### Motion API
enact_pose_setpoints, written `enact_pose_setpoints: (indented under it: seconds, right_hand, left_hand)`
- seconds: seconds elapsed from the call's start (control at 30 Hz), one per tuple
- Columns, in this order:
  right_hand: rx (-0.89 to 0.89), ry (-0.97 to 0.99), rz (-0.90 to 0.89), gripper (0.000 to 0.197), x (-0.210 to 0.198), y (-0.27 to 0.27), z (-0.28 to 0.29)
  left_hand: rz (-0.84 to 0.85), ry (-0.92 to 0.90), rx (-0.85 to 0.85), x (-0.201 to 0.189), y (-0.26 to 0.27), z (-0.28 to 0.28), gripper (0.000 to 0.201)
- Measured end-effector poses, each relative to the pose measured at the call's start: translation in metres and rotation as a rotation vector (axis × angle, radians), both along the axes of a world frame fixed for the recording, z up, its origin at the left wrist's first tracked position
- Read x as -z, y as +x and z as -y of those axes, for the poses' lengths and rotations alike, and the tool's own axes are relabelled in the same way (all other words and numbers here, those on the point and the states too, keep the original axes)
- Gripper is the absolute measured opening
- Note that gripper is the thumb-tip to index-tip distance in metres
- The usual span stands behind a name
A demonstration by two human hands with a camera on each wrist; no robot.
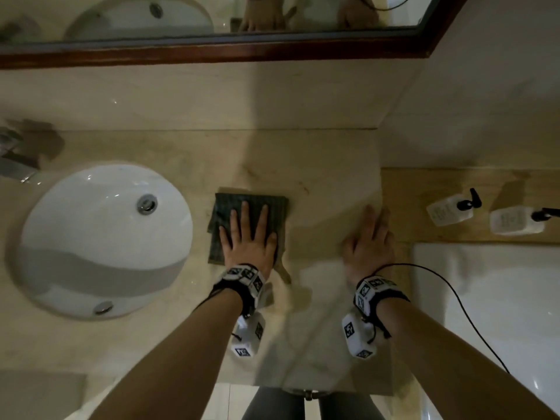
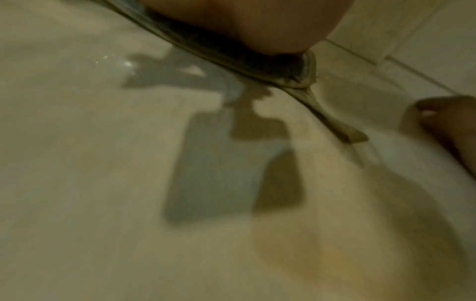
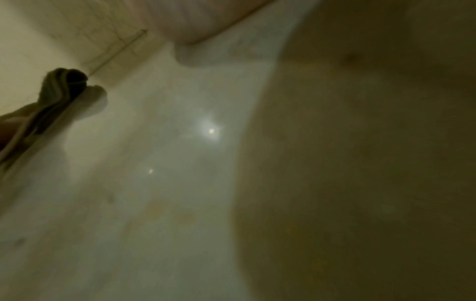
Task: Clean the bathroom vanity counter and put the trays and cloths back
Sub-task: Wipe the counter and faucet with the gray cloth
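Note:
A dark green cloth (image 1: 277, 204) lies flat on the beige stone counter (image 1: 321, 165), right of the basin. My left hand (image 1: 248, 228) presses on it with straight, spread fingers. In the left wrist view the cloth's edge (image 2: 260, 61) shows under my palm. My right hand (image 1: 371, 237) lies flat on the bare counter near its right end, fingers straight and blurred. In the right wrist view the cloth (image 3: 59, 89) shows at the left, and the heel of my right hand (image 3: 203, 20) rests on the stone.
A white round basin (image 1: 103, 237) sits at the left with a tap (image 1: 15, 159) behind it. Two white pump bottles (image 1: 451, 209) (image 1: 518, 221) stand on a wooden ledge (image 1: 409, 201) at the right. A mirror (image 1: 212, 13) hangs above. A white tub (image 1: 500, 298) lies lower right.

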State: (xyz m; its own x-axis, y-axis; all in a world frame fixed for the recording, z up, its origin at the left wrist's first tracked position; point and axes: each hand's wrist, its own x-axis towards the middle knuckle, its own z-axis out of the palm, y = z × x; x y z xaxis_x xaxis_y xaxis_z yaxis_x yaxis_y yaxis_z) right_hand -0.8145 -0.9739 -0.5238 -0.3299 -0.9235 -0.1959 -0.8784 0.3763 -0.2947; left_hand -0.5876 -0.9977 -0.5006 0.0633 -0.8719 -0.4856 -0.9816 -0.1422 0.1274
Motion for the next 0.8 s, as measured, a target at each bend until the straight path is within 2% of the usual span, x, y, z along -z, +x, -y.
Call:
enact_pose_setpoints:
  seconds: [0.17,0.27,0.6,0.8]
  right_hand:
    - [-0.013,-0.015,0.015,0.069,-0.001,-0.002,-0.002]
    - [0.001,-0.028,0.032,0.068,-0.003,-0.001,-0.002]
    - [0.041,-0.044,0.032,0.069,-0.003,0.002,0.0]
    - [0.133,-0.06,0.037,0.064,-0.001,0.008,0.007]
  left_hand:
    - [0.009,0.034,-0.018,-0.003,-0.02,-0.065,0.058]
    - [-0.001,0.019,-0.036,-0.001,-0.025,-0.076,0.059]
    - [-0.004,0.046,-0.07,-0.003,-0.033,-0.067,0.059]
    - [-0.022,0.039,-0.081,-0.002,-0.052,-0.024,0.061]
